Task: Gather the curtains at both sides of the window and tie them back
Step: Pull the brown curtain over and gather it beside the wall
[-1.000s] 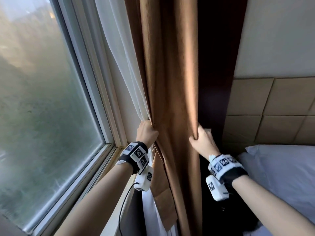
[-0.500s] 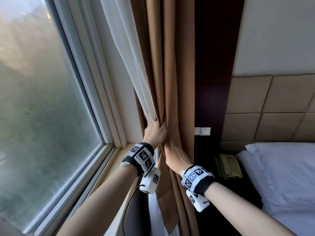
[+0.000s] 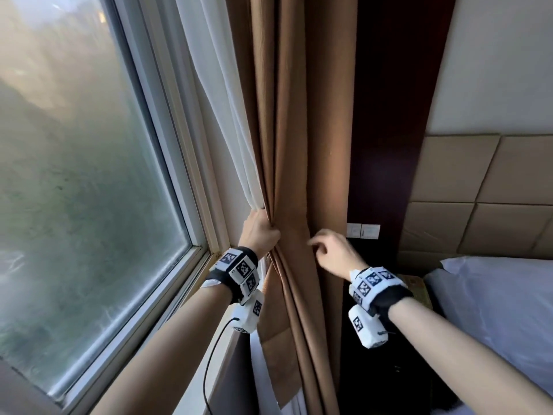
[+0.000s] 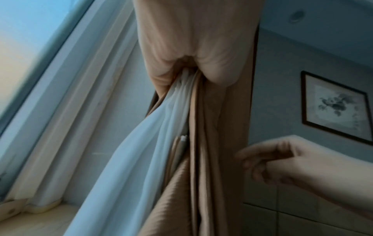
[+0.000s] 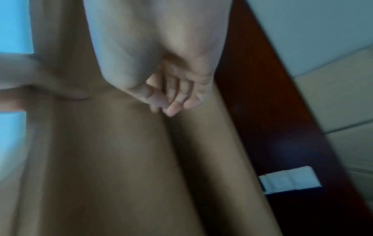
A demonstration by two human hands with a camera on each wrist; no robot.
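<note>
We're in a bedroom here, and it looks like a hotel room. A bed [image 3: 493, 310] with white linen sits at the right, backed by a padded tan headboard [image 3: 478, 187] in square panels. Beside it, a dark wood wall panel [image 3: 389, 130] carries a pair of white switches [image 3: 363, 231]. A big window [image 3: 74, 175] fills the left, dressed in two layers: sheer white curtain [image 3: 215, 115] and heavy brown drape [image 3: 293, 130]. On the pale wall hangs a framed floral print [image 4: 335, 105].

No legible text, label, brand or number on anything in view.
</note>
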